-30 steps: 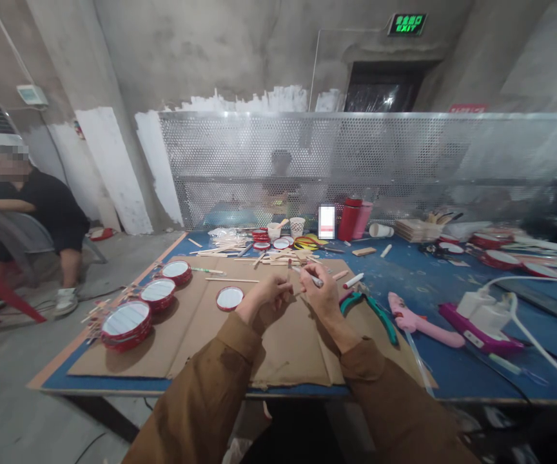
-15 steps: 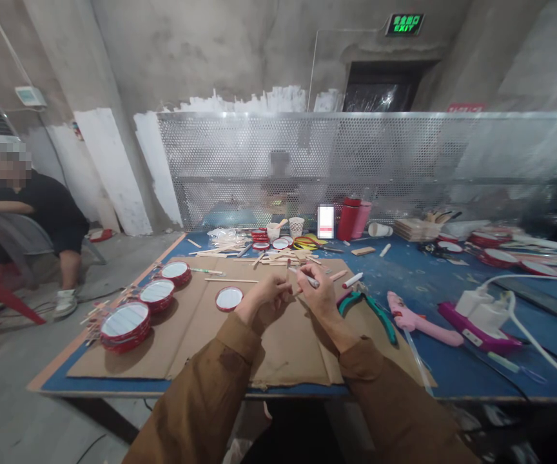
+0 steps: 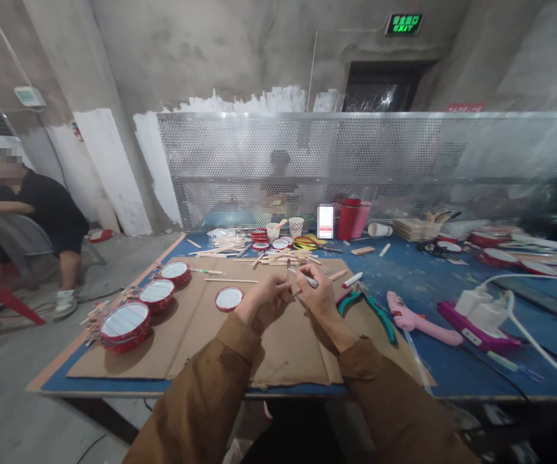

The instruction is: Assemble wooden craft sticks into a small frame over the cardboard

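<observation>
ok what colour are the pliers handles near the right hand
The pliers handles are teal, best seen in the head view.

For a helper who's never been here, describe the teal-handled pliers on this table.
On the blue worktable, find the right edge of the cardboard sheet. The pliers lie across it near the right hand, handles splayed, left of a pink glue gun.

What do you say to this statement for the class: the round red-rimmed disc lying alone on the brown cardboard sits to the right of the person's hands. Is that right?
No. The round red-rimmed disc lies to the left of the person's left hand, not to the right of the hands, on the brown cardboard sheet. The head view shows this.
</observation>
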Demonstrator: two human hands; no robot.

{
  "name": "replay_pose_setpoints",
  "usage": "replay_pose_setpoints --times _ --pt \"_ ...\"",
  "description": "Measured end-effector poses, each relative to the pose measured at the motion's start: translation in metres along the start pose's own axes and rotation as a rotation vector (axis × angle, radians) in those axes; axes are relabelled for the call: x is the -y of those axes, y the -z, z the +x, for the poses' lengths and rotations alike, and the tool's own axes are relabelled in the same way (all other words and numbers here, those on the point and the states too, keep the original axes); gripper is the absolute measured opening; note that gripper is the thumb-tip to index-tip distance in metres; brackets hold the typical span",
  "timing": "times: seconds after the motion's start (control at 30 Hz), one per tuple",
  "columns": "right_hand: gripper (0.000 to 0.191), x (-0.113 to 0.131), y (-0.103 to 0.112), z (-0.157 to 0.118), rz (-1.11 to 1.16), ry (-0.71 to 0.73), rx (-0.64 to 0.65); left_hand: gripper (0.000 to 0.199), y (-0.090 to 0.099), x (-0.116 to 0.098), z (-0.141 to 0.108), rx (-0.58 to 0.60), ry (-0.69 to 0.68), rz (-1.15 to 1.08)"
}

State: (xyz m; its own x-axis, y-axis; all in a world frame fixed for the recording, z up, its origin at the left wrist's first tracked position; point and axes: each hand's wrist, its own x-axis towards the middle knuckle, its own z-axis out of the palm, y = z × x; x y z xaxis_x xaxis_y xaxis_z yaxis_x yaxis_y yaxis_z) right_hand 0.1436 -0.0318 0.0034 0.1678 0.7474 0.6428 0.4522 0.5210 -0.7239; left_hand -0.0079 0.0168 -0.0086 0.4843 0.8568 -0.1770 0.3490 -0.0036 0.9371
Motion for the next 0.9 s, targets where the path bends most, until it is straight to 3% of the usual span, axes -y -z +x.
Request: replay_pose_setpoints --times 0.17,0.4,0.9 --pt "0.024 -0.0049 -0.0007 0.0 0.007 -0.056 -0.062 0.022 -0.0004 -0.0052 -0.0015 -0.007 0.051 0.03" --pt "0.022 -0.0062 -0.002 -0.0009 -0.014 0.016 0.011 0.03 0.0003 0.0014 0.0019 0.022 -0.009 -0.018" --pt "0.023 -0.0042 0.0001 0.0006 0.016 -0.054 -0.021 0.026 0.0 -0.0016 0.0015 0.012 0.03 0.015"
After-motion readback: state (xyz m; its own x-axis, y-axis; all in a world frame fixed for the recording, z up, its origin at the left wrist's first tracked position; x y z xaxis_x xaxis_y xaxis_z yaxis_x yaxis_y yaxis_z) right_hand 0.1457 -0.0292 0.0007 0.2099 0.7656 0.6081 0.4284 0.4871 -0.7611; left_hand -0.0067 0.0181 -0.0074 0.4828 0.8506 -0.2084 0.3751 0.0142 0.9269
